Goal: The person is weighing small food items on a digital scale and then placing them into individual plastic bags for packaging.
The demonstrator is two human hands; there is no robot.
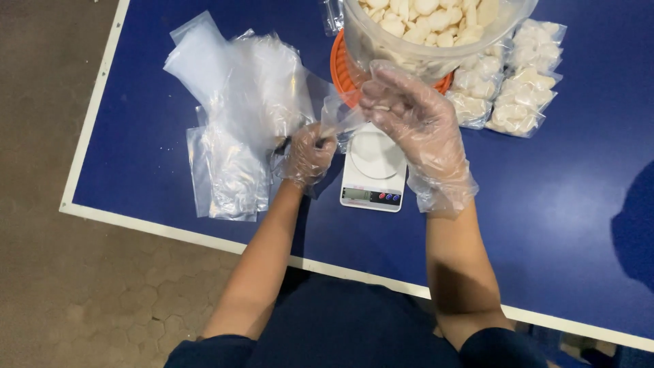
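Both my hands wear thin clear plastic gloves. My left hand [308,155] grips the edge of a small clear plastic bag [335,114] beside the scale. My right hand [407,116] hovers over the bag's mouth and the scale, fingers curled on a few pale pieces that barely show. A small white kitchen scale [373,170] lies under both hands. Behind it stands a large clear tub [422,48] full of pale cracker-like pieces, resting on an orange lid [338,71].
A heap of empty clear bags [235,116] lies left of the scale. Several filled, sealed bags [514,85] of the pale pieces lie to the right of the tub. The blue table [579,218] has a white-edged front rim; brown paved floor [82,300] is at left.
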